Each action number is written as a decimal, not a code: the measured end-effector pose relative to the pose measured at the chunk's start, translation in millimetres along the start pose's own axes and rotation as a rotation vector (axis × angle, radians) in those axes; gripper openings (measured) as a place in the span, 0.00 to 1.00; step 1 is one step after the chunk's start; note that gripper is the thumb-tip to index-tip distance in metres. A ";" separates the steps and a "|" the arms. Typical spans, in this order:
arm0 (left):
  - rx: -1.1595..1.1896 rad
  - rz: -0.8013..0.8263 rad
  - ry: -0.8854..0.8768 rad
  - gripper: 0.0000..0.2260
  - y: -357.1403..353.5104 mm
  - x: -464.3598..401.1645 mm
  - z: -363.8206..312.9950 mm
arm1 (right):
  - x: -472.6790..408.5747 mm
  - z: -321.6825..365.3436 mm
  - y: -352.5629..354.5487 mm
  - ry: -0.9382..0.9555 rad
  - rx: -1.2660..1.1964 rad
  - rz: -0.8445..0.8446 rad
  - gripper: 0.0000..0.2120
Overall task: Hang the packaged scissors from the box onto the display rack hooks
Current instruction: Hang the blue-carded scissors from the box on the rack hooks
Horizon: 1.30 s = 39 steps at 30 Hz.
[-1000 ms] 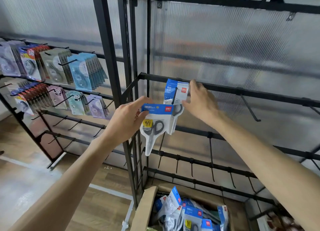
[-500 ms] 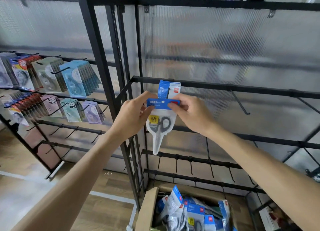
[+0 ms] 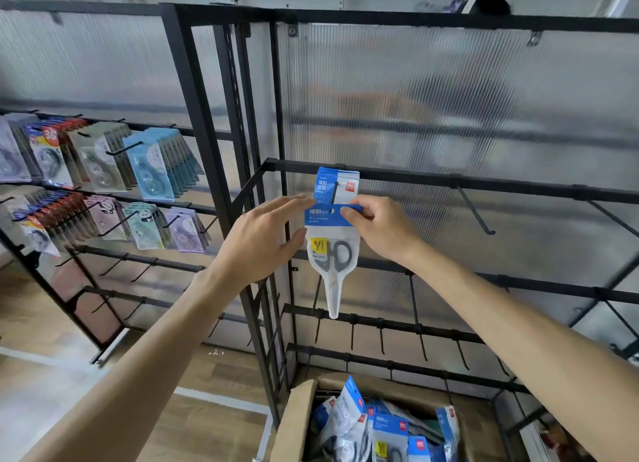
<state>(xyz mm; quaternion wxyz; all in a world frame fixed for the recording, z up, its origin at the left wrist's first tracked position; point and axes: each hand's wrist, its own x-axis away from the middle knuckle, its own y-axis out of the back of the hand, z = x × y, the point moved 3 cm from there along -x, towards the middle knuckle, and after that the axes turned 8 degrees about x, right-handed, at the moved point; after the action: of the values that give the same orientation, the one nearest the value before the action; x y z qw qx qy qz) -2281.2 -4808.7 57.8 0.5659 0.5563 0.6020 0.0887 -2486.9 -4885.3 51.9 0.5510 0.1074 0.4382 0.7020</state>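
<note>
**Threading the hang-hole onto the hook**

Display rack (image 3: pixel 449 185): black metal frame w/ horizontal bars and forward-pointing hooks, frosted panel behind. Most hooks on this section are bare. The rack to the left (image 3: pixel 103 171) is already full of other carded goods, so not relevant here.

Box (image 3: pixel 297 423): open cardboard, near bottom centre, plenty of scissor packs (image 3: pixel 383 427) left inside. Judging by that, the task is early on.

Pack in hand (image 3: pixel 330 243): blue header card up, scissor tip pointing down, held just in front of the top bar's left end. Behind it, hung packs (image 3: pixel 337 186) sit on 1 hook (image 3: pixel 334 193), whose tip shows just above the header's punched hole.

Right hand (image 3: pixel 383 230): thumb and fingers pinch the header's right edge; firm, narrow grip on the card.

Left hand (image 3: pixel 262 240): fingers fairly straight, tips touching the header's left edge; thumb sits low by the pouch. Steadying more than gripping.

To do it well, imo:
- keep the header flat and square to the hook, no twist
- raise the pack a touch so the hole meets the hook tip
- push straight back toward the panel till it seats against the hung packs
- let go w/ the left hand 1st, then the right

Risk: the card bends if pushed off-centre.
</note>
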 end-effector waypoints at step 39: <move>-0.059 0.379 0.113 0.31 -87.6 29.1 29.3 | 64.7 -65.2 -8.7 -0.138 0.557 0.059 0.27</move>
<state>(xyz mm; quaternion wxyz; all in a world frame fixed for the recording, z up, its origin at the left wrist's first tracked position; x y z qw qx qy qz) -2300.7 -4833.7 -33.8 0.5205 0.6371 0.5143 0.2423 -2546.2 -4861.5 -14.6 0.5080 0.3149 0.5723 0.5614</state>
